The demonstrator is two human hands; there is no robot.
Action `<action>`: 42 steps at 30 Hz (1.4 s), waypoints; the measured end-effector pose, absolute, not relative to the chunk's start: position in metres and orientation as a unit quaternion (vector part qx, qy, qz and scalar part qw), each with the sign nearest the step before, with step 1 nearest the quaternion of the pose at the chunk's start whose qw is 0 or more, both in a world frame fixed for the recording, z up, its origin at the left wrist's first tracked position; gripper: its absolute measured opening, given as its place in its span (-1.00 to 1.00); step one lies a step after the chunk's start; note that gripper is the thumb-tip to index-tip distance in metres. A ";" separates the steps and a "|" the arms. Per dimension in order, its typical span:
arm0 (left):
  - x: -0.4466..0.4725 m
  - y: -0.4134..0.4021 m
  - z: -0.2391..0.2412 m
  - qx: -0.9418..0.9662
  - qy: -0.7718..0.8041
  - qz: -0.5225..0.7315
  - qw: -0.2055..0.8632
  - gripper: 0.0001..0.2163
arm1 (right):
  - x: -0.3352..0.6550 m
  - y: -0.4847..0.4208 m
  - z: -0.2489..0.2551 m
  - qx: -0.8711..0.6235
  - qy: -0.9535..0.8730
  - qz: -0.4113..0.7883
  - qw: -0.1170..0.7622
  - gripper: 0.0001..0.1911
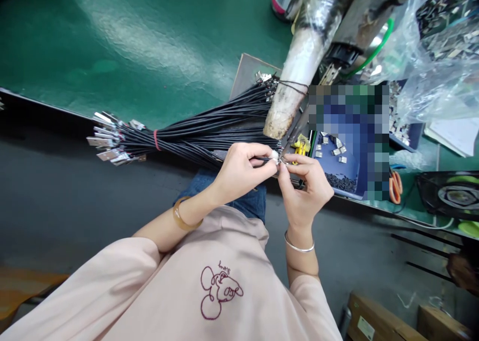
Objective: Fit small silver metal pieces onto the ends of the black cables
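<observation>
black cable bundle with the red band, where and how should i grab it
Around the red band, probably from above: nothing covers the black cable bundle there and the band cinches it, while its metal connectors fan out by the edge of the green table.

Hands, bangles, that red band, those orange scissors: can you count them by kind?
Hands: 2 (left hand, right hand)
Bangles: 2 (tan bangle, silver bangle)
Red band around black cables: 1
Orange-handled scissors: 1
Total: 6

Orange-handled scissors (395,185) on a green table (168,42), white papers (457,139), pink-banded jar (287,1); cardboard boxes (385,322) below
</observation>
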State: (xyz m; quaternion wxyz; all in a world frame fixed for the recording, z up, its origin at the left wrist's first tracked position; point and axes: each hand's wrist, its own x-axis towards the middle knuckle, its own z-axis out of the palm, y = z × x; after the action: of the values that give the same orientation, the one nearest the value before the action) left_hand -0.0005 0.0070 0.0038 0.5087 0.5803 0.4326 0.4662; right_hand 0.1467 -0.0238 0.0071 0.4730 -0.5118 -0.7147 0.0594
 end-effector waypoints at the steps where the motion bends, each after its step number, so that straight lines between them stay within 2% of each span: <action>1: 0.000 0.007 0.003 0.578 0.434 0.471 0.505 -0.88 | 0.146 -0.023 0.008 -0.511 -0.715 0.055 0.473 -0.86; 6: -0.001 0.006 0.002 0.581 0.421 0.490 0.495 -0.89 | 0.145 -0.023 0.011 -0.511 -0.724 0.044 0.461 -0.84; 17: -0.003 0.001 0.008 0.578 0.434 0.423 0.546 -0.87 | 0.152 -0.034 0.009 -0.499 -0.756 0.012 0.423 -0.82; 23: -0.009 -0.002 0.004 0.575 0.422 0.421 0.560 -0.91 | 0.147 -0.038 0.002 -0.491 -0.741 -0.035 0.457 -0.79; 25: -0.013 -0.002 0.002 0.566 0.409 0.420 0.580 -0.92 | 0.145 -0.040 -0.001 -0.507 -0.717 0.013 0.478 -0.83; 28: -0.019 -0.002 0.001 0.560 0.383 0.411 0.609 -0.93 | 0.146 -0.047 -0.001 -0.560 -0.659 0.155 0.478 -0.95; 29: -0.021 -0.002 0.001 0.561 0.379 0.409 0.611 -0.93 | 0.147 -0.050 -0.001 -0.576 -0.636 0.170 0.484 -0.98; 31: -0.023 -0.003 0.001 0.570 0.383 0.406 0.603 -0.91 | 0.151 -0.057 0.002 -0.598 -0.617 0.119 0.497 -0.96; 34: -0.024 -0.004 0.002 0.598 0.382 0.395 0.584 -0.91 | 0.155 -0.060 0.005 -0.575 -0.700 -0.001 0.424 -0.88; 37: -0.025 -0.004 0.001 0.628 0.371 0.390 0.562 -0.91 | 0.152 -0.055 0.006 -0.519 -0.789 -0.038 0.327 -0.90; 39: -0.028 -0.004 0.000 0.646 0.359 0.379 0.557 -0.91 | 0.149 -0.053 0.007 -0.508 -0.802 -0.010 0.315 -0.95; 42: -0.035 -0.003 0.000 0.651 0.329 0.350 0.587 -0.92 | 0.153 -0.057 0.014 -0.523 -0.783 0.104 0.320 -0.88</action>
State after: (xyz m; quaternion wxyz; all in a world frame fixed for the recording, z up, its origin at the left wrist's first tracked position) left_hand -0.0352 -0.0026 -0.0005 0.5874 0.6513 0.3290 0.3499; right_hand 0.1534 -0.0566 0.0140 0.3202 -0.5228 -0.7831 0.1044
